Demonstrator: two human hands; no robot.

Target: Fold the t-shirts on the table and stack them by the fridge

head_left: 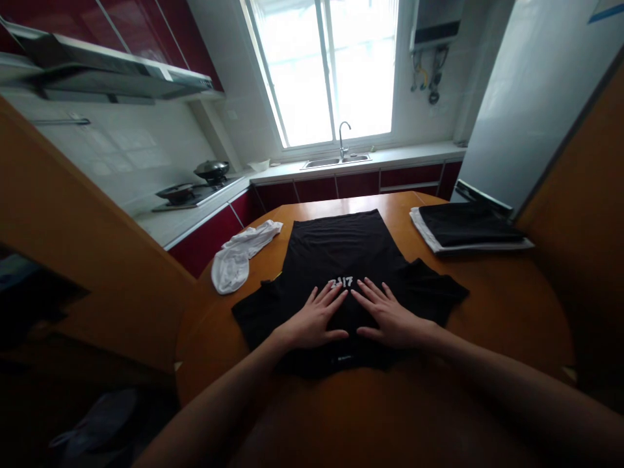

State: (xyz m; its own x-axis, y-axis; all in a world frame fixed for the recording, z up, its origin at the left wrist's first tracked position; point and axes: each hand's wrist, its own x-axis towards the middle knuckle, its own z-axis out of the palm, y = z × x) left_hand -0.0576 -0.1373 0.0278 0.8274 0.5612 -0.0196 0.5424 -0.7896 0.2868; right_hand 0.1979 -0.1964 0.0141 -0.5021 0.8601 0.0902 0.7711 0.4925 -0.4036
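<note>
Viewed from my remote post, a round-edged wooden table (517, 312) carries a black T-shirt (341, 244) spread flat, hem toward the far edge, flanked by a crumpled white garment (231, 270) on my left and a folded black-over-white stack (468, 224) on my right.

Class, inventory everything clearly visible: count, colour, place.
Table: 1, brown, centre
Shirt: 1, black, on table
Garment: 1, white, table's left
Folded stack: 1, black, white, table's right
Pans: 2, dark, on stove
Hood: 1, grey, upper left
Cupboards: several, red, left, back
Counter: 1, white, left, back
Sink, tap: 1 each, silver, back
Window: 1, white, back
Wall unit: 1, grey, upper right
Appliance: 1, grey, right
Panels: 2, brown, sides
Hands: 2, bare, on shirt
</note>
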